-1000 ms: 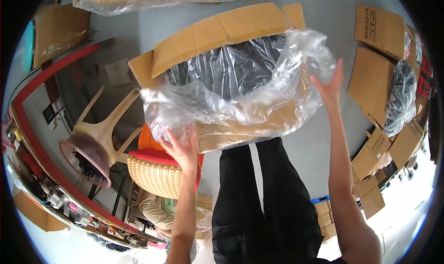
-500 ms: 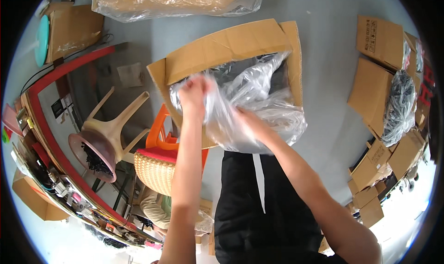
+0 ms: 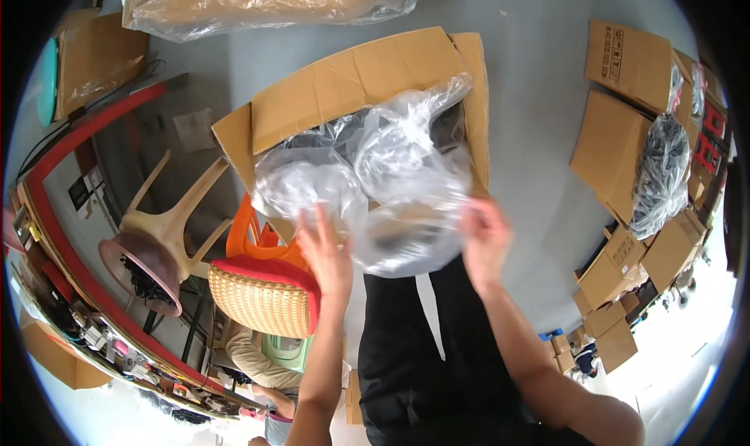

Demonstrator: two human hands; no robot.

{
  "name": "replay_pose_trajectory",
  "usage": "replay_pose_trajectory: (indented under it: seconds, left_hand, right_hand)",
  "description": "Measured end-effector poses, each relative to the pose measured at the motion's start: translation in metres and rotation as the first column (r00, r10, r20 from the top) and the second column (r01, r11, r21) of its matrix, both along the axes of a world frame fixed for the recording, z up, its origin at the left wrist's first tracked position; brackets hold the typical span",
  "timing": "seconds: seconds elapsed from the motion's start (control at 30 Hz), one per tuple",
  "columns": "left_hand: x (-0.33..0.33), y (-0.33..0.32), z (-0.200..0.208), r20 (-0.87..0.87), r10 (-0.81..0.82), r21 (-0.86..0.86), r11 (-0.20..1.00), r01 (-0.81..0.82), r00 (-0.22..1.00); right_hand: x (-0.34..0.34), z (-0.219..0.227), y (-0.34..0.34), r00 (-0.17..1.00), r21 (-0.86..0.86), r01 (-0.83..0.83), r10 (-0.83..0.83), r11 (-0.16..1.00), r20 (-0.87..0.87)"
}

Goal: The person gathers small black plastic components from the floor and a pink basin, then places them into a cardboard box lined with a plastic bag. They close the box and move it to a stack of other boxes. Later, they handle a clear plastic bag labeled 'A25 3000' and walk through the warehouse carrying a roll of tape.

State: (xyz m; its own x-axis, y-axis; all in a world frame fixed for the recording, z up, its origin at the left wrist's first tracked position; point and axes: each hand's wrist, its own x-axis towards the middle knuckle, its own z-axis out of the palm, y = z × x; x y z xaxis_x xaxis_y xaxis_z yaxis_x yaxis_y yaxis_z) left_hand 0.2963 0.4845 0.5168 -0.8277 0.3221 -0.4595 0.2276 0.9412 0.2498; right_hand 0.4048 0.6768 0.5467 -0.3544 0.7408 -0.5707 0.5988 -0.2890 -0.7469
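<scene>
A cardboard box [image 3: 344,83] stands before me with its flaps up. Crumpled clear plastic bag film [image 3: 406,145] fills its opening and spills over the near side, hiding most of the dark contents. My left hand [image 3: 323,251] is open, its fingers spread against the film at the near left. At the near right edge of the film is my right hand [image 3: 486,239], with its fingers bent. Motion smears those fingertips, and I cannot make out whether they grip the plastic.
Left of the box are an orange chair [image 3: 262,290] with a woven back and an upturned stool [image 3: 168,227] beside a bowl [image 3: 141,278] of black pieces. Another person [image 3: 258,360] sits lower left. Cartons [image 3: 613,149] line the right; a plastic-wrapped carton [image 3: 266,5] lies beyond.
My left hand has come down toward me from the film's far left and its fingers have spread. My right hand has moved right, out to the film's edge. The film now lies wider and flatter.
</scene>
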Motion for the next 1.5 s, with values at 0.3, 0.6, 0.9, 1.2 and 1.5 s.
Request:
replay_pose_trajectory:
  seconds: [0.3, 0.6, 0.9, 1.2, 1.5]
  left_hand:
    - [-0.033, 0.056, -0.048, 0.531, -0.1, 0.176, 0.984, 0.006, 0.842]
    - [-0.051, -0.057, -0.071, -0.021, 0.371, 0.449, 0.833, -0.322, 0.929]
    - [-0.019, -0.032, -0.143, 0.07, -0.451, 0.048, 0.893, 0.448, 0.89]
    - [-0.1, -0.004, -0.094, -0.071, -0.455, 0.191, 0.867, 0.46, 0.887]
    - [-0.06, 0.013, -0.161, -0.147, -0.173, 0.168, 0.966, 0.197, 0.974]
  right_hand:
    - [-0.14, -0.084, 0.048, 0.515, 0.117, -0.855, 0.805, 0.505, 0.295]
    - [-0.186, -0.158, 0.06, 0.962, -0.362, -0.148, 0.049, 0.92, -0.268]
    - [-0.152, -0.15, 0.016, 0.052, 0.418, -0.9, 0.923, -0.122, 0.382]
    - [-0.067, -0.025, 0.073, 0.859, 0.566, -0.497, 0.278, 0.658, 0.431]
    - [-0.022, -0.081, 0.117, 0.831, 0.379, -0.382, 0.134, 0.843, 0.54]
